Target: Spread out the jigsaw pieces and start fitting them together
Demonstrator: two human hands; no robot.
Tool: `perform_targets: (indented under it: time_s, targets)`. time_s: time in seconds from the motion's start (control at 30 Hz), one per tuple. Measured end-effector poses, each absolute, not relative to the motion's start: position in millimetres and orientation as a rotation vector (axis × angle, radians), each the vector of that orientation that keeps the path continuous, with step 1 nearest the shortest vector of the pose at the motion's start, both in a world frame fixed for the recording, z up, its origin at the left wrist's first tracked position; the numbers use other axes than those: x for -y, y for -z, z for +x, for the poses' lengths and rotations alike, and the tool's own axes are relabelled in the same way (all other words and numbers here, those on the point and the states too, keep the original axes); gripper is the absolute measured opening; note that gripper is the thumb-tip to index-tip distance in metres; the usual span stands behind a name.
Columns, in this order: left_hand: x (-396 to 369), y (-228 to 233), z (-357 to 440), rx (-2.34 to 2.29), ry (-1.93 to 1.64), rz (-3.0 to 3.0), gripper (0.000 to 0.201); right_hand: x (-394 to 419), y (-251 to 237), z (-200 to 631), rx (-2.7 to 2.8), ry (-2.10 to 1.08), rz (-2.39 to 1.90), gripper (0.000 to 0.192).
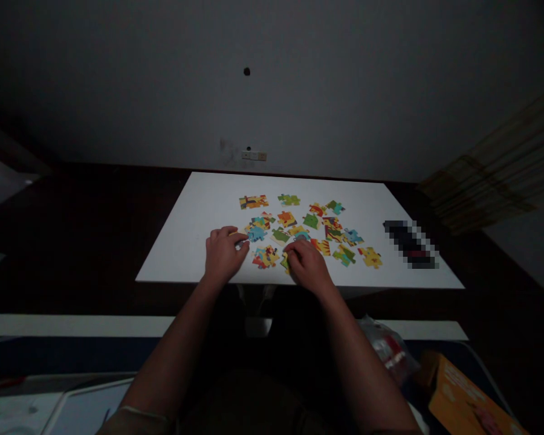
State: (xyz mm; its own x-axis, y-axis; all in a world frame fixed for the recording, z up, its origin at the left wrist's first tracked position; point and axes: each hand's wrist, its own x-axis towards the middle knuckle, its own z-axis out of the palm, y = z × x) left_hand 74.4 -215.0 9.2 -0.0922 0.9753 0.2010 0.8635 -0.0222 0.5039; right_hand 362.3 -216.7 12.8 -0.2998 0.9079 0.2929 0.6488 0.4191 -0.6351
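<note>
Jigsaw puzzle pieces in yellow, green, blue and orange lie spread over a white table (172, 241). At the left of the spread my left hand (224, 251) has its thumb and fingertips closed at the edge of a blue puzzle piece (256, 234). My right hand (309, 264) pinches a green-and-yellow puzzle piece (285, 263) near the table's front edge, its fingers covering part of it. Between the hands sits a small overlapping group of red, yellow and blue pieces (266, 257). Just beyond my right hand lies a green piece (280, 235).
Joined orange pieces (253, 202) and green pieces (289, 199) lie farther back. A pixelated dark object (410, 244) is at the table's right. An orange box (471, 399) and a clear plastic bag (388, 350) rest beside me at lower right. A wall stands behind the table.
</note>
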Motion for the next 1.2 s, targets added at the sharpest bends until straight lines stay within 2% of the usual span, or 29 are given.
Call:
perform_targets:
  time_s: [0.3, 1.2]
  targets:
    - [215.2, -12.8, 74.1, -1.995, -0.758, 1.971, 0.021, 216.8, -12.8, 361.9, 2.049, -0.545, -1.319, 0.02]
    - [213.6, -9.7, 75.0, -2.041, -0.742, 1.969, 0.02, 218.7, -8.5, 363.7, 2.066, -0.529, -1.325, 0.021]
